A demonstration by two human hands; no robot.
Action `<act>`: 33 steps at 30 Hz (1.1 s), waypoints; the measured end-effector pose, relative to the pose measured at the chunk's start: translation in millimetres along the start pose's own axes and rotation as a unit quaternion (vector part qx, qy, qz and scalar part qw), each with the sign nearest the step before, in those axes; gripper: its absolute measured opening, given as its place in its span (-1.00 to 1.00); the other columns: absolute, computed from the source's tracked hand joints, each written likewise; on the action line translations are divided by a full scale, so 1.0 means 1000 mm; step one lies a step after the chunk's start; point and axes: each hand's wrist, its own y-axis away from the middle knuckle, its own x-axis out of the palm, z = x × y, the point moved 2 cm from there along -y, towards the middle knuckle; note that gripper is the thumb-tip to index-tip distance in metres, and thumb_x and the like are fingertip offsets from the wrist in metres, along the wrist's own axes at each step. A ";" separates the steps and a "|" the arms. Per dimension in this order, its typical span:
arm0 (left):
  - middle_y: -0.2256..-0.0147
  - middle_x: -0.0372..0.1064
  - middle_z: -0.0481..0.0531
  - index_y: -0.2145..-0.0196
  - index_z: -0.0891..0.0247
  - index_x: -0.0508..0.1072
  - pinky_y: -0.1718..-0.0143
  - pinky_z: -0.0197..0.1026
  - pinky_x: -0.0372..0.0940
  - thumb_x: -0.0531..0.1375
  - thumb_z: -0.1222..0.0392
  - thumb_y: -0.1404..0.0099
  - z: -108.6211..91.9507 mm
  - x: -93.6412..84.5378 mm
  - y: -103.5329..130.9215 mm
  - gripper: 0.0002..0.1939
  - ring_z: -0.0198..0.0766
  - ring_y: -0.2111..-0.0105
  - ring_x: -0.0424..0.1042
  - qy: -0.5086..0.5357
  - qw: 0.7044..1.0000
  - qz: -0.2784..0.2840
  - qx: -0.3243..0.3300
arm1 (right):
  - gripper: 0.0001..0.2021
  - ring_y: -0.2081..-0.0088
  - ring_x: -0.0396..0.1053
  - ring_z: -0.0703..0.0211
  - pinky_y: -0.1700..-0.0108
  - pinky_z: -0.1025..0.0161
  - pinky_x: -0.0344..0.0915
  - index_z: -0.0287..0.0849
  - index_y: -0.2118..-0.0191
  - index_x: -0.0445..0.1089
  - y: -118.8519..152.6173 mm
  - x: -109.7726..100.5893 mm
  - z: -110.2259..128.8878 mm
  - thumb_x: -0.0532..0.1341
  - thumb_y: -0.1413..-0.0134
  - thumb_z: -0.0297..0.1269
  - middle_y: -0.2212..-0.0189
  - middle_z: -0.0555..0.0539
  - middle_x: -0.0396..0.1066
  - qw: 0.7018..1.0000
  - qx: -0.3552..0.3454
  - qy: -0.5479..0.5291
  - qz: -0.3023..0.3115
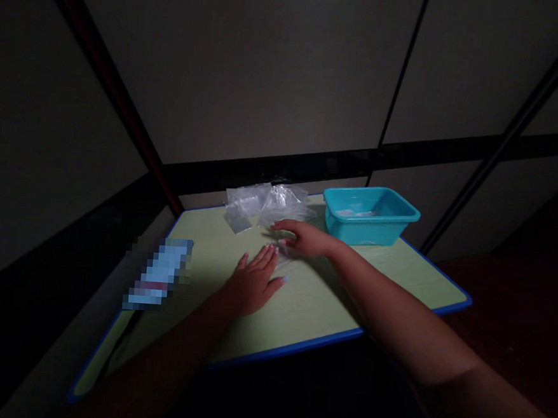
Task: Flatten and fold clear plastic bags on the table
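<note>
My left hand [253, 285] lies flat on the light table top, fingers stretched forward and spread. Its fingertips touch the edge of a clear plastic bag [283, 255] that lies on the table. Just beyond, my right hand [305, 237] hovers over the same bag, with the fingers reaching left and apart; I see nothing held in them. A loose pile of clear plastic bags [255, 202] spreads behind the hands, along the table's far edge.
A turquoise plastic basin [366, 231] with some pale or clear material inside stands at the back right of the table [320, 307], which has a blue rim. A pixelated blue object [162, 274] is at the left edge. Dark cabinet panels [279, 75] rise behind.
</note>
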 end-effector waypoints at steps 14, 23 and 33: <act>-0.31 -0.24 0.13 -0.27 0.10 -0.05 -0.16 0.30 -0.18 -0.13 -0.11 -0.36 0.000 -0.002 0.003 -0.41 -0.04 -0.29 -0.23 0.020 0.997 -0.037 0.066 | -0.54 -0.06 0.14 -0.17 0.05 -0.02 0.22 -0.29 0.02 0.30 0.005 0.019 0.004 0.07 -0.10 -0.02 0.04 -0.36 0.32 0.950 0.242 0.199 -0.003; -0.30 -0.21 0.13 -0.28 0.15 -0.06 -0.19 0.24 -0.18 -0.13 -0.05 -0.37 0.005 -0.011 0.002 -0.42 -0.12 -0.29 -0.21 0.052 0.997 -0.031 0.039 | -0.68 -0.04 0.19 -0.16 0.11 0.05 0.25 -0.22 0.14 0.40 0.002 0.019 0.005 0.11 -0.08 -0.13 0.08 -0.29 0.36 0.955 0.236 0.176 0.021; -0.27 -0.12 0.19 -0.24 0.23 0.06 -0.17 0.23 -0.08 -0.09 -0.05 -0.36 0.015 -0.005 0.001 -0.43 -0.08 -0.27 -0.11 0.062 0.996 0.008 0.064 | -0.64 0.33 0.37 0.18 0.36 0.33 0.16 -0.16 0.08 0.27 -0.002 0.020 0.001 0.24 -0.01 -0.15 0.33 -0.08 0.47 0.970 0.235 0.051 -0.025</act>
